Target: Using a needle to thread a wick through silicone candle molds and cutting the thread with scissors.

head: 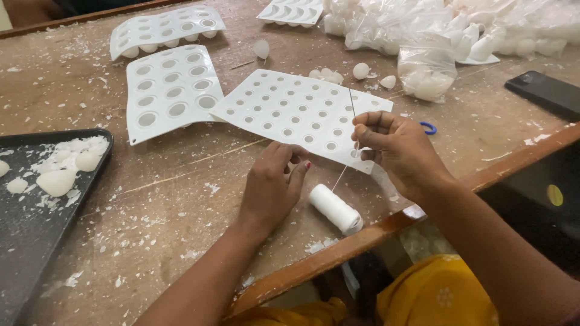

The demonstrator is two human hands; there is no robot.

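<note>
My right hand [396, 148] pinches a thin dark needle [351, 102] that sticks up over a white silicone mould sheet [284, 105] with many small round holes. A white thread [341, 176] runs down from that hand toward a white spool [335, 209] lying on the wooden table. My left hand [270, 184] rests at the mould's near edge, fingers curled and touching it; whether it holds the thread end is hidden.
Two more white moulds [169, 90] [163, 27] lie at the back left, another [293, 11] at the top. A dark tray [36, 229] with white wax pieces sits left. Plastic bags of wax shapes [423, 72], a black phone [547, 90], wax flakes everywhere.
</note>
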